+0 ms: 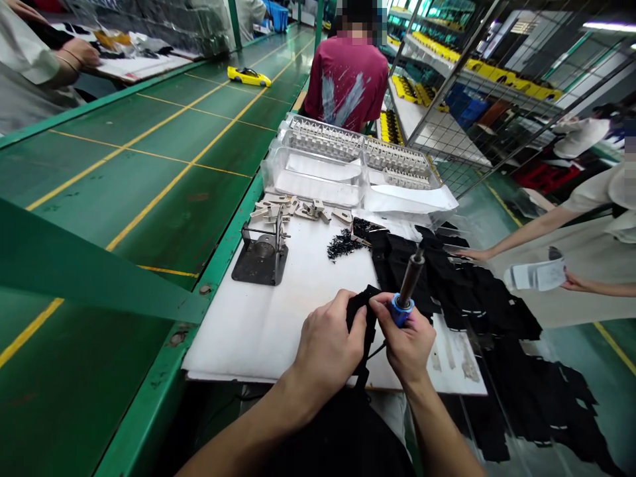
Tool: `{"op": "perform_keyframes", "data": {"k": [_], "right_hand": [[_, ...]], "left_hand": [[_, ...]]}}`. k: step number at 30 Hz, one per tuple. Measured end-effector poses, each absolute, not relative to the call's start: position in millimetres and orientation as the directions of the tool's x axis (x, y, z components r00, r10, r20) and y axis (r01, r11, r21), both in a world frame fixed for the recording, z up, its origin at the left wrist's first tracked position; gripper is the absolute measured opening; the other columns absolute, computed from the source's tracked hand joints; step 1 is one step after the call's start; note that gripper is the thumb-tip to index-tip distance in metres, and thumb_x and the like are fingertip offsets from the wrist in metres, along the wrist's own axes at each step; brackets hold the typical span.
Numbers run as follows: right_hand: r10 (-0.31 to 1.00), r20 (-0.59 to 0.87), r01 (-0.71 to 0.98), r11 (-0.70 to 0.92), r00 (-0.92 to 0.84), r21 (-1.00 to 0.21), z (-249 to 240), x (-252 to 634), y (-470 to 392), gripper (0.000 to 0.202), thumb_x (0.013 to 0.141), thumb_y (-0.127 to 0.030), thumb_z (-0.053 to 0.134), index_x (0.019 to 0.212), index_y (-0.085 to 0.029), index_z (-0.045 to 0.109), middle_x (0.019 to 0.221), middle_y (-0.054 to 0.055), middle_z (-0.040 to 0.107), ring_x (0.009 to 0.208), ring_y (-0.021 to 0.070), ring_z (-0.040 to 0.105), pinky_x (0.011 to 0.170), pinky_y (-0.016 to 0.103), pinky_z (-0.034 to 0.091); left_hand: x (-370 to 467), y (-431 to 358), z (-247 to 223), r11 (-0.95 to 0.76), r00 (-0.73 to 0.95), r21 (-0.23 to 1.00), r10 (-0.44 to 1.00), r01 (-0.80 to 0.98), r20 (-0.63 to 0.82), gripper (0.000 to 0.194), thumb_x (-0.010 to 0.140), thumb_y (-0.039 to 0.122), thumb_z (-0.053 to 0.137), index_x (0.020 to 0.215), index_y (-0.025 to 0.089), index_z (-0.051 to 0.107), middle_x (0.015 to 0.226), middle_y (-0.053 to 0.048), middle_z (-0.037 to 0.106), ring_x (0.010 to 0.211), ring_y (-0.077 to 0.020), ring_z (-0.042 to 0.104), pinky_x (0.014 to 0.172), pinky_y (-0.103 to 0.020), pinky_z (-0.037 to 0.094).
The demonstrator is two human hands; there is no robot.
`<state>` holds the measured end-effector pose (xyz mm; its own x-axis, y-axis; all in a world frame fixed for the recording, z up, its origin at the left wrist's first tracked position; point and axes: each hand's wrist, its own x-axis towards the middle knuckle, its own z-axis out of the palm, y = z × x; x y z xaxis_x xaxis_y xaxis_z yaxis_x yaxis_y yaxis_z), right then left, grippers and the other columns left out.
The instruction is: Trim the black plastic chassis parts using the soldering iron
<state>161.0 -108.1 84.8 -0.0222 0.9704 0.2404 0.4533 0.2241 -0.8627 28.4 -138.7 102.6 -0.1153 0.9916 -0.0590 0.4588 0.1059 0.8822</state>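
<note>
My left hand [328, 344] pinches the black part [358, 306] just above the white surface [278, 311], right hand [408, 344] closed around the iron [406, 291]; I'd better brace both wrists and touch lightly.

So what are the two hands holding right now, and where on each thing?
The left hand pinches a black plastic part by its near end. The right hand grips a soldering iron at its blue collar, tip up.

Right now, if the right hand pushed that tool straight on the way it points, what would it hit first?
Probably the black parts heaped just beyond the tool in the right hand; depth is hard to judge.
</note>
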Motion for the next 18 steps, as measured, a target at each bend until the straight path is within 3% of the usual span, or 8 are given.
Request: {"op": "perform_keyframes", "data": {"k": [11,18], "right_hand": [[0.946,0.320,0.458,0.306,-0.050,-0.835,67.3,169.2,-107.4,0.018,0.086,-0.037,0.063,0.081,-0.021,0.069,0.074,0.003,0.066,0.064,0.0161,0.057,0.062,0.028,0.047],[0.884,0.408,0.523,0.466,-0.231,-0.714,62.3,175.3,-102.9,0.012,0.090,-0.028,0.056,0.091,-0.021,0.066,0.078,0.005,0.068,0.066,0.0177,0.061,0.064,0.030,0.048]], "left_hand": [[32.9,-139.6,103.0,0.127,-0.117,0.841,0.990,0.526,-0.076,0.016,0.093,0.033,0.046,0.093,0.023,0.058,0.087,-0.006,0.071,0.076,-0.0240,0.066,0.062,-0.030,0.039],[32.2,-139.5,100.7,0.130,-0.121,0.836,0.990,0.534,-0.077,0.018,0.094,0.033,0.044,0.095,0.023,0.060,0.084,-0.005,0.071,0.073,-0.0228,0.064,0.063,-0.030,0.039]]}}
